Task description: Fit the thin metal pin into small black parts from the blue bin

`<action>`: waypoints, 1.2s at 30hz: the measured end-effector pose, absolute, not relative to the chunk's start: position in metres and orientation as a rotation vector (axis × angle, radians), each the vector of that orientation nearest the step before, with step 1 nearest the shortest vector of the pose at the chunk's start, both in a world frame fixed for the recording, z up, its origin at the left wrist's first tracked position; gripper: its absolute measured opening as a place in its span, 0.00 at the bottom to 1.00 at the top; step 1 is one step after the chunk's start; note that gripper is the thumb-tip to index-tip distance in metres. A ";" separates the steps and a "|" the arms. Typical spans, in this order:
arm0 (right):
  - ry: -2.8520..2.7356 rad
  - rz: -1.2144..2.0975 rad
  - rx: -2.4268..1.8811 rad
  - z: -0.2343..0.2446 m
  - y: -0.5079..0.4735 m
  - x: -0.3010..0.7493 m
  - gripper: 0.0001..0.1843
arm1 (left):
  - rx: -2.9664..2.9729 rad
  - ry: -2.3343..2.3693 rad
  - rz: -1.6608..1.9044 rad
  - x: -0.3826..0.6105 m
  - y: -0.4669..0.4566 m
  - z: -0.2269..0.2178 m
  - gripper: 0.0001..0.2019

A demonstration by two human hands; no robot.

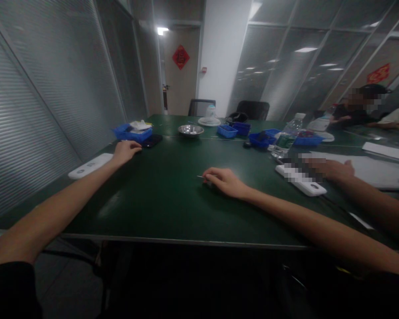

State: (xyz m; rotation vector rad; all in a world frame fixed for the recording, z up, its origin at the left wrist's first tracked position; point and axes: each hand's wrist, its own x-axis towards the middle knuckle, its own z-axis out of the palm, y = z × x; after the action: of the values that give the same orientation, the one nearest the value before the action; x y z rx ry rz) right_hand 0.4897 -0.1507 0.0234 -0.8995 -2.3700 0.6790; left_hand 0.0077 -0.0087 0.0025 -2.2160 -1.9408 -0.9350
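Note:
My right hand (226,181) is over the middle of the green table (173,208), its fingers pinched together. A thin pale stick (200,177) pokes out to the left of the fingertips, and a bit of red shows under them. I cannot make out what kind of thing this is. At the far left, my left hand (127,150) rests by the table's side with loosely bent fingers and no held thing showing. Just beyond its fingertips lies a flat black object (152,141), like a phone. A blue basket (133,133) with white and yellow items stands behind that hand.
A metal bowl (190,130) stands further back. Small blue baskets (227,131), a water bottle (286,138) and a white power strip (301,180) are to the right. Another power strip (90,166) lies under my left forearm. A neighbour's arm (369,188) reaches in from the right.

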 end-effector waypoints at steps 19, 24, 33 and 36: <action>-2.370 0.697 -0.915 0.024 -0.151 0.489 0.17 | -2.103 -2.218 -1.074 -0.002 0.000 -0.004 0.11; -2.363 0.700 -0.912 0.025 -0.152 0.488 0.18 | -2.132 -2.297 -1.098 -0.005 0.002 -0.003 0.15; -2.368 0.682 -0.917 0.024 -0.150 0.489 0.18 | -2.144 -2.388 -1.257 -0.006 0.002 -0.003 0.21; -2.371 0.694 -0.914 0.024 -0.151 0.489 0.18 | -2.154 -2.427 -1.242 -0.004 -0.002 0.000 0.22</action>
State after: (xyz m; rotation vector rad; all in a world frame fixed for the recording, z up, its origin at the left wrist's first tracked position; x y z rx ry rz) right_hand 0.4888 -0.1506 0.0240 -0.9142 -2.3715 0.6942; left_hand -0.0035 -0.0016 -0.0001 -2.1542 -2.4274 -1.2418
